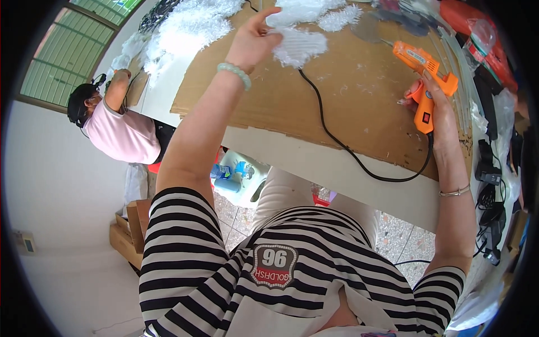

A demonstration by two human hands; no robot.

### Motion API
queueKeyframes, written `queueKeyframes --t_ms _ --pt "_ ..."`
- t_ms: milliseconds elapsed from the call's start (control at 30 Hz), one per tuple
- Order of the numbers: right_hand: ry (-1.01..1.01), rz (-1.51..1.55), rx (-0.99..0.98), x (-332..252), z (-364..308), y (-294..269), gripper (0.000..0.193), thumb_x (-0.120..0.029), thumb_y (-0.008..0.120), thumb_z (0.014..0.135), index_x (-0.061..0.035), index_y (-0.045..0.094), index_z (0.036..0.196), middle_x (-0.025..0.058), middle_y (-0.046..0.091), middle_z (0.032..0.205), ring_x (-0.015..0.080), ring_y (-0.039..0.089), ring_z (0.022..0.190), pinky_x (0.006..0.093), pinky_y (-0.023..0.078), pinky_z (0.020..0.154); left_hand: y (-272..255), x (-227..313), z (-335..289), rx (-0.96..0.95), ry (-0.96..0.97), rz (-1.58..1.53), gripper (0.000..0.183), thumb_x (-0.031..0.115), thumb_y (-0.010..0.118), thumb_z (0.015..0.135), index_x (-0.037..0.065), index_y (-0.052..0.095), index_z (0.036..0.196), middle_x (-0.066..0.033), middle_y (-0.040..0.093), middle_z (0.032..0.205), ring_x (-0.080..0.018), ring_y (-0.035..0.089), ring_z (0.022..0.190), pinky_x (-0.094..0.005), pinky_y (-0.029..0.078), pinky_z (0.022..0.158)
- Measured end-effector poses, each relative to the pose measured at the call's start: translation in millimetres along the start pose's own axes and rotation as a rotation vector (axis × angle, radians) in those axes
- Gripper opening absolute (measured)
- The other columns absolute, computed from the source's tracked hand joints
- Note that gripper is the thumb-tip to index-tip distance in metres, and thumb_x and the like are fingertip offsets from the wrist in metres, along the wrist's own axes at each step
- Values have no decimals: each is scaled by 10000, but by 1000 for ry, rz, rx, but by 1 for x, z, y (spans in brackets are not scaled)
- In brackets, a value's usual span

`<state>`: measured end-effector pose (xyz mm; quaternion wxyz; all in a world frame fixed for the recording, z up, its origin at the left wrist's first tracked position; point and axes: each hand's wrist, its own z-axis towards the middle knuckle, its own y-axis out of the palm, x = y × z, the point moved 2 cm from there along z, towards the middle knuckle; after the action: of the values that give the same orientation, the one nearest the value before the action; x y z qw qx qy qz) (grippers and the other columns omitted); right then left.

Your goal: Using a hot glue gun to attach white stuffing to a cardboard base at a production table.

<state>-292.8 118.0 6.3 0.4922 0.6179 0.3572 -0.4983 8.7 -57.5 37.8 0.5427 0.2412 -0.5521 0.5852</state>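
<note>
My left hand (252, 44) is at the far middle of the table, its thumb on the left edge of a white fringed piece (301, 47). The forefinger stretches out apart from the thumb, and the other fingers are partly hidden. Faint ridges run across this piece's upper side, and loose fringe surrounds its edge. In my right hand (437, 101) is an orange hot glue gun (425, 116), gripped by its handle. Its nozzle points toward the far left, clear of the white piece. A black cord (332, 130) loops from the handle across the cardboard.
Brown cardboard (258, 98) covers much of the white table (292, 154). White fluffy pieces (188, 31) are heaped at the far left, with more fluffy pieces (339, 18) at the far edge. Bags and black adapters (487, 171) crowd the right side. Another person (120, 132) works at the left.
</note>
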Motion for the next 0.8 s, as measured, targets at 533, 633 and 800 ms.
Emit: queueKeyframes --t_ms 533,633,800 --pt "22 16 24 1 0 -7 320 -292 534 934 -32 542 1121 41 597 822 149 600 769 315 509 729 -185 -117 4 585 -339 731 549 479 620 824 57 629 1175 -186 650 1107 -313 619 1045 -375 468 908" --pt "37 40 25 1 1 -2 306 -297 531 938 -34 545 1093 40 589 810 151 597 766 324 510 732 -166 -107 -4 327 -29 973 599 501 624 821 131 552 1287 -193 618 1179 -331 576 1122 -379 454 938" --pt "7 49 0 -1 -1 -2 286 -306 536 938 -38 559 1035 42 583 799 154 593 758 329 509 734 -148 -111 -4 159 -159 1027 652 523 614 817 178 480 1353 -202 586 1226 -344 566 1130 -400 449 947"
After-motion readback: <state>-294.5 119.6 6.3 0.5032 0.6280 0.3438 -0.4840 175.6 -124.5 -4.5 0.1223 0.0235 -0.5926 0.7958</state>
